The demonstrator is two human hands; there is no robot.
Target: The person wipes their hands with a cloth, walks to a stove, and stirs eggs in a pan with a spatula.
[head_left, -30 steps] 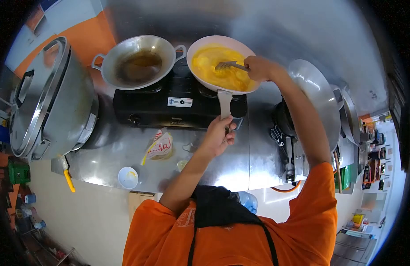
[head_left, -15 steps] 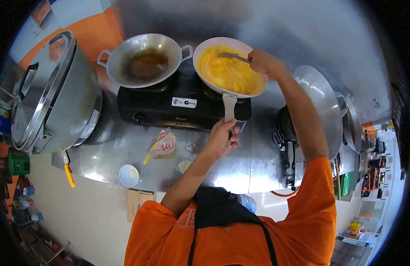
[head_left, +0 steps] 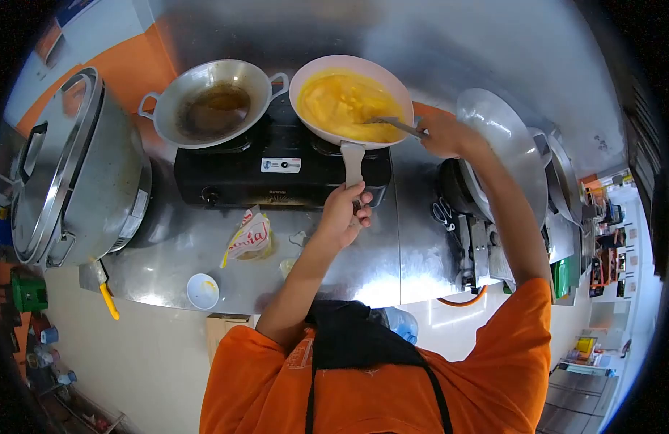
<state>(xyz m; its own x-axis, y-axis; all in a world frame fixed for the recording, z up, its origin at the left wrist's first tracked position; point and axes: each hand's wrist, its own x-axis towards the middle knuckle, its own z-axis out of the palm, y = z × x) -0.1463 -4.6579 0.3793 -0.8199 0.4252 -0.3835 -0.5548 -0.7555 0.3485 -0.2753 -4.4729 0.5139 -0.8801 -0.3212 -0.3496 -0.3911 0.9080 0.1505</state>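
Observation:
On the right side of the black gas stove (head_left: 229, 189) sits a pale frying pan (head_left: 405, 88) with yellow beaten egg (head_left: 341, 101) spread inside, partly lumpy. My left hand (head_left: 343, 215) is closed around the frying pan's handle (head_left: 353, 163). In my right hand (head_left: 447, 136) I grip a spatula (head_left: 392, 123), its flat end in the egg near the pan's lower right. To the left on the stove stands a two-handled wok (head_left: 258, 83) with a layer of brown oil (head_left: 217, 108) in it.
At far left stands a large metal rice cooker (head_left: 103, 173). Below the stove lie a plastic pouch (head_left: 249, 239) and a small white bowl (head_left: 202, 291). A yellow-handled knife (head_left: 108, 298) juts over the counter edge. Right are a large wok (head_left: 504, 145) and scissors (head_left: 443, 213).
My right hand has moved down and away from the pan's centre, carrying the spatula to the egg's lower right. My left hand still grips the handle. The whole view has shifted slightly.

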